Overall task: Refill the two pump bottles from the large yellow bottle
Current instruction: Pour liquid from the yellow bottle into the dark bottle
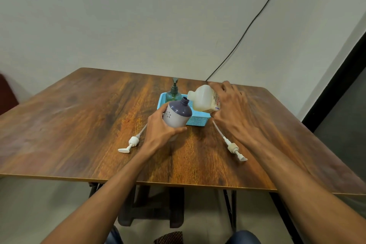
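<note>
Left hand (158, 130) grips the tilted purple-topped bottle (177, 114); right hand (230, 109) grasps the large yellow bottle (203, 98), tipped mouth-first toward it.

basket (198, 120) on table (79, 115), pump bottle (173, 95) inside, left pump (132, 142), right pump (233, 148) before it

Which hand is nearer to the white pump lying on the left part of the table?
Left. The left hand, holding the purple-topped bottle, is just beside the white pump; the right hand grips the yellow bottle farther right.
</note>
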### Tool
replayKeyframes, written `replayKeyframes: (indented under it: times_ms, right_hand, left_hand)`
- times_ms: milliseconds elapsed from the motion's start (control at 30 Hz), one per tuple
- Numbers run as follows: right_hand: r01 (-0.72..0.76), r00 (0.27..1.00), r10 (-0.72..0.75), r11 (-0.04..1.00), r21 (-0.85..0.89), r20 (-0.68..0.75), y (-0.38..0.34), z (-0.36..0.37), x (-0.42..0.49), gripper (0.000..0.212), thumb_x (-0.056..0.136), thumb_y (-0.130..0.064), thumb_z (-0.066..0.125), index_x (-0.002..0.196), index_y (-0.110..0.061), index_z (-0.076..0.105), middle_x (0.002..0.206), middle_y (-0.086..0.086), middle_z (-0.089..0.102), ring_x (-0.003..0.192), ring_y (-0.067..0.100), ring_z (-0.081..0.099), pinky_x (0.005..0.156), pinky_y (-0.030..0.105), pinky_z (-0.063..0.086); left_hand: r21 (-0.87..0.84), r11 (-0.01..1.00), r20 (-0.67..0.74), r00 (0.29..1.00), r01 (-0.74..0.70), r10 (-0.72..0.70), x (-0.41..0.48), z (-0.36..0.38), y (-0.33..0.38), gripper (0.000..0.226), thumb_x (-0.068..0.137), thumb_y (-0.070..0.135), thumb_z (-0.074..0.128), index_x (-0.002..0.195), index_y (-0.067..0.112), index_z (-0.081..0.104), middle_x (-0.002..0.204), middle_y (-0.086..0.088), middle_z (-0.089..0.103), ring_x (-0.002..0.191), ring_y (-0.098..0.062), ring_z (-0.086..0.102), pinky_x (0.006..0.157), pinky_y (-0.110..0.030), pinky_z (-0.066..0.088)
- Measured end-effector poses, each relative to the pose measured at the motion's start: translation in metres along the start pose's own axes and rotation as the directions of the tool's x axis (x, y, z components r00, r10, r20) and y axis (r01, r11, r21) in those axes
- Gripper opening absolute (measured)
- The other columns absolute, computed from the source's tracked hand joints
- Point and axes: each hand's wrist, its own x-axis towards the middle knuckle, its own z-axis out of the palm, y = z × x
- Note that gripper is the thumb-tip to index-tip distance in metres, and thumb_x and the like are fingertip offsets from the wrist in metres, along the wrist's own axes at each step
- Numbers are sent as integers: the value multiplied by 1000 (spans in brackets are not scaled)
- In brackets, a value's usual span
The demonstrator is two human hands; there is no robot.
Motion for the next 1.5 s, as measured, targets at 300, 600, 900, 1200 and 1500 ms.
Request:
replayKeyframes:
  times_ms: [300,600,900,1200,1500]
  right_hand:
    - [18,1000,-18,996,-89,2,0,-3,2,82,64,-21,81,138,-28,46,121,5,53,106,24,51,85,41,44]
    - [30,1000,-30,993,-110,6,-1,-7,4,81,67,-16,80,140,-27,45,123,8,53,110,27,50,91,43,45]
    - [48,999,-47,988,-149,10,-2,-9,6,82,67,-17,80,140,-27,45,124,9,53,111,28,50,91,43,43]
    - [64,998,-65,982,-180,3,-2,-14,6,83,67,-18,81,141,-27,44,124,9,53,110,28,51,93,43,40]
    - [71,997,-71,982,-173,6,-2,-19,8,84,64,-20,83,139,-26,46,123,11,54,110,30,51,94,45,39]
  left_hand:
    - [23,1000,19,1000,-17,16,2,-1,1,92,57,28,96,138,17,54,127,-1,65,108,-16,62,84,-22,54]
    - [46,998,36,999,-33,31,4,-2,0,94,57,30,96,139,15,53,128,-2,64,107,-15,61,84,-22,52]
    - [70,996,46,997,-63,60,6,-5,-4,92,55,34,96,136,19,56,123,2,66,102,-11,60,76,-10,45]
    - [78,994,50,996,-71,67,6,-6,-3,92,54,35,96,135,20,56,118,7,64,99,-9,60,76,-10,46]
    - [96,993,53,997,-66,61,8,-7,0,93,55,33,96,137,17,55,125,0,65,100,-10,58,76,-9,43]
